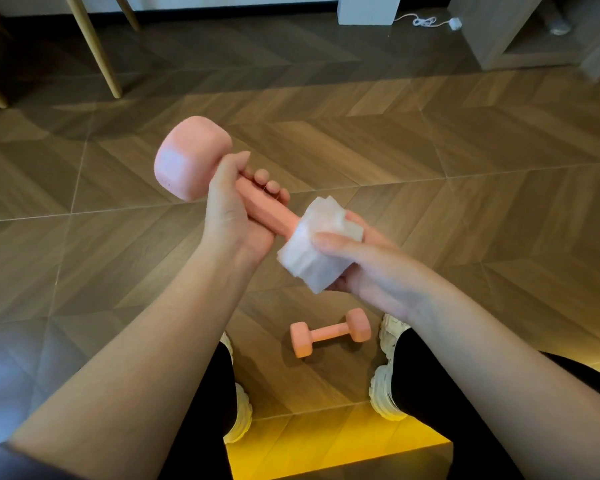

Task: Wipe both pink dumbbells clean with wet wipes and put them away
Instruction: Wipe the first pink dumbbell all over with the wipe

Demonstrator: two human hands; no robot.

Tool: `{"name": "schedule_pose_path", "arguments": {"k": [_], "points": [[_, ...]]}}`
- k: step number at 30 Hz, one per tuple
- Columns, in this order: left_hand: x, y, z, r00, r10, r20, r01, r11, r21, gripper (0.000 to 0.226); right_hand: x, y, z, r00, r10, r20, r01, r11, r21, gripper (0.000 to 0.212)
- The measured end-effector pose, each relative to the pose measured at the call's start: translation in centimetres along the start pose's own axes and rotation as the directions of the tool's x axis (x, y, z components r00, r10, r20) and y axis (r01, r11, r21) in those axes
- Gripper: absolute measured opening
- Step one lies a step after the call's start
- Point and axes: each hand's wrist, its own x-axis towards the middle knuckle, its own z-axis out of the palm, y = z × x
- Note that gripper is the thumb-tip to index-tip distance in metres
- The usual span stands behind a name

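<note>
From the head camera I look down at two bare forearms raised over a wood-pattern herringbone floor (430,161). My left hand (232,216) is closed around the handle of a pink dumbbell (191,157), fingers curled over the bar just below the upper weight head, which points up and to the left. The dumbbell is held in the air, tilted, with its lower end running down toward the right. That lower head is hidden inside a white wet wipe (319,244), folded or bunched into a thick pad, and my right hand (371,268) is clamped around the wipe with the thumb lying across its near face (so the wipe sits between palm and weight; I cannot see the head itself). The two hands are close together on the one dumbbell, the left on the bar and the right on the wrapped end. The second pink dumbbell (329,332) lies flat on the floor below the hands, between my two feet, apart from both. I see white chunky sneakers (388,386) and black trouser legs (440,410) at the bottom of the view. Farther back stand pale wooden furniture legs (94,46) at the upper left, and a white cable (426,21) lies on the floor at the upper right.
</note>
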Motion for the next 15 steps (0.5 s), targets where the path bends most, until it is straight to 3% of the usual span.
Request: {"name": "schedule_pose_path", "arguments": {"k": [4,10,15], "points": [[0.2,-0.7,-0.1,0.997,-0.015,-0.079,0.018,0.999,0.036,0.031,0.5,1.1,0.6,0.986,-0.062,-0.153,0.04,0.989,-0.142,0.052],[0.4,0.0,-0.5,0.997,0.011,-0.075,-0.007,0.998,0.064,0.034,0.2,0.4,-0.2,0.997,-0.046,0.059,0.05,0.996,-0.079,0.049],[0.0,-0.2,-0.4,0.998,0.014,-0.056,-0.01,0.996,0.083,0.032,0.4,1.2,1.1,0.99,-0.105,-0.09,0.078,0.962,-0.262,0.062]]}}
